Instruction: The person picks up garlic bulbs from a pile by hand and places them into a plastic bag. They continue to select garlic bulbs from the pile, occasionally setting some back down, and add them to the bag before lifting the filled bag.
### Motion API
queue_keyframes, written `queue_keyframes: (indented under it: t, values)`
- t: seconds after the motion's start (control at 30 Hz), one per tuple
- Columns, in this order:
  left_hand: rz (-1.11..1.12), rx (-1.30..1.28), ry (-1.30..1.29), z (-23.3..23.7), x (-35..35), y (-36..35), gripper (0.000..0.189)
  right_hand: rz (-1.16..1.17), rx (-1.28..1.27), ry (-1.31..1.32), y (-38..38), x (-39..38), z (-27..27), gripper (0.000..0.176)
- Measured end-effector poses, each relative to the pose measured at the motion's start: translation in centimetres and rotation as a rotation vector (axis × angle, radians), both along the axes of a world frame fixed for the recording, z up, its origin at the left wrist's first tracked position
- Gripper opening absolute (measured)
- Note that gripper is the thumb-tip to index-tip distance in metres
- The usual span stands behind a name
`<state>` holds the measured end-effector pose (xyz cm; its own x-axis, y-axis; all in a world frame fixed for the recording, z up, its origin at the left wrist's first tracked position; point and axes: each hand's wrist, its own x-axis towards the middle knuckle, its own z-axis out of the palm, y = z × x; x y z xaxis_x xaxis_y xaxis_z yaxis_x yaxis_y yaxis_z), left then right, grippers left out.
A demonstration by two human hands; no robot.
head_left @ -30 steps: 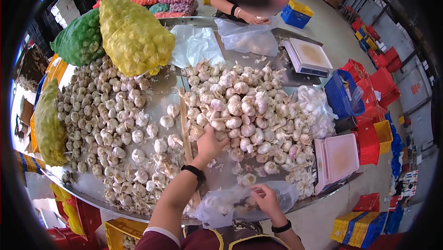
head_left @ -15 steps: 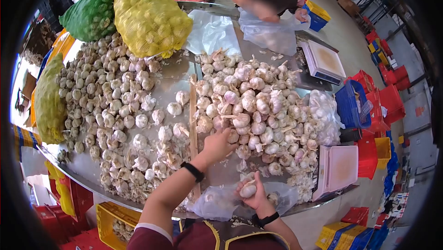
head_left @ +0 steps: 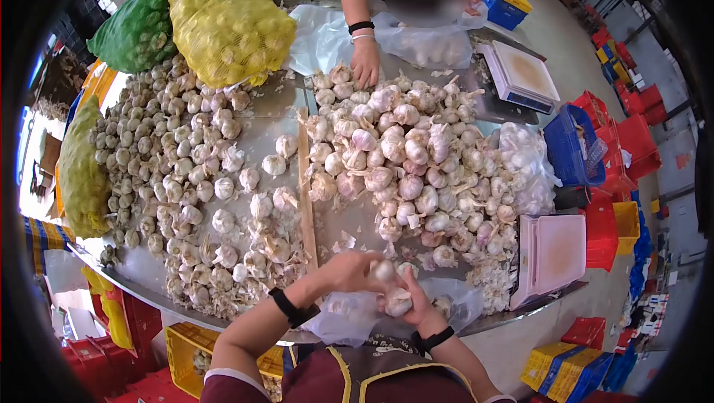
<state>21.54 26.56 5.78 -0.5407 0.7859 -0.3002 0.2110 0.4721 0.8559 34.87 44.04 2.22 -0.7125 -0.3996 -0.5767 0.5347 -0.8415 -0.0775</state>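
My left hand (head_left: 348, 272) is closed on a garlic bulb (head_left: 382, 271), above the near edge of the table. Close beside it, my right hand (head_left: 421, 305) has its fingers wrapped round another pale garlic bulb (head_left: 398, 302). A clear plastic bag (head_left: 343, 323) with bulbs inside lies under both hands. Beyond them rises a large heap of garlic (head_left: 416, 150), with loose skins scattered at its near side. Left of the heap a wooden strip (head_left: 307, 217) divides the metal table (head_left: 279, 114), and more bulbs spread over that left part.
Across the table a co-worker's hand (head_left: 365, 62) touches the heap's far side. A yellow mesh sack (head_left: 230, 27) and a green one (head_left: 137, 31) stand at the back left. To the right are two scales (head_left: 552, 254), a filled plastic bag (head_left: 524, 169) and a blue basket (head_left: 571, 150).
My left hand has come back from the heap toward my right hand, now with a garlic bulb in it. The co-worker's hand has reached to the heap's far side.
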Motion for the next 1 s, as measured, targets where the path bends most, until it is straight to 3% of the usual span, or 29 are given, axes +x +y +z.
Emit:
queue_keyframes:
  t: [0.03,0.1,0.17,0.23,0.3,0.37,0.53,0.6,0.63,0.7,0.77,0.83,1.0]
  values:
    - [-0.126,0.017,-0.023,0.7,0.6,-0.4,0.055,0.008,-0.006,-0.003,0.0,0.1,-0.8,0.057]
    - [-0.047,-0.001,-0.106,1.5,0.9,-1.1,0.056,0.188,0.119,0.046,0.1,0.0,-1.3,0.056]
    - [0.025,-0.011,-0.191,1.1,1.2,-1.4,0.057,0.19,0.158,0.115,0.3,0.1,-0.5,0.052]
    - [0.188,-0.079,0.342,-1.0,1.5,-1.5,0.057,0.067,-0.177,0.2,1.3,0.6,-0.6,0.047]
    - [0.139,-0.09,0.342,-3.3,1.7,-1.2,0.052,0.015,-0.212,0.208,2.5,1.4,-0.5,0.045]
    - [-0.114,-0.159,0.382,-5.6,2.1,-0.2,0.058,-0.067,-0.146,0.197,3.4,1.8,1.0,0.048]
    - [-0.114,-0.156,0.375,-8.0,2.1,1.8,0.062,-0.05,-0.065,0.283,5.2,3.7,0.6,0.058]
    - [0.231,0.184,-0.175,-7.8,1.5,1.7,0.057,0.028,-0.022,0.285,5.4,4.6,0.4,0.06]
    - [0.226,0.179,-0.174,-7.5,0.9,1.6,0.057,0.022,-0.026,0.285,5.2,4.8,0.2,0.06]
    - [0.329,0.463,-0.994,-6.0,0.0,0.8,0.062,0.095,0.011,0.264,4.7,4.9,0.1,0.061]
    - [0.372,0.519,-1.074,-3.2,0.4,0.4,0.054,0.13,0.013,0.268,4.0,4.5,0.2,0.061]
    - [0.394,0.663,-1.361,-1.5,0.7,0.2,0.041,0.164,0.021,0.272,3.4,3.9,0.6,0.061]
    - [0.41,0.556,-1.146,-0.8,2.3,0.6,0.034,0.227,0.016,0.309,2.0,3.1,1.0,0.056]
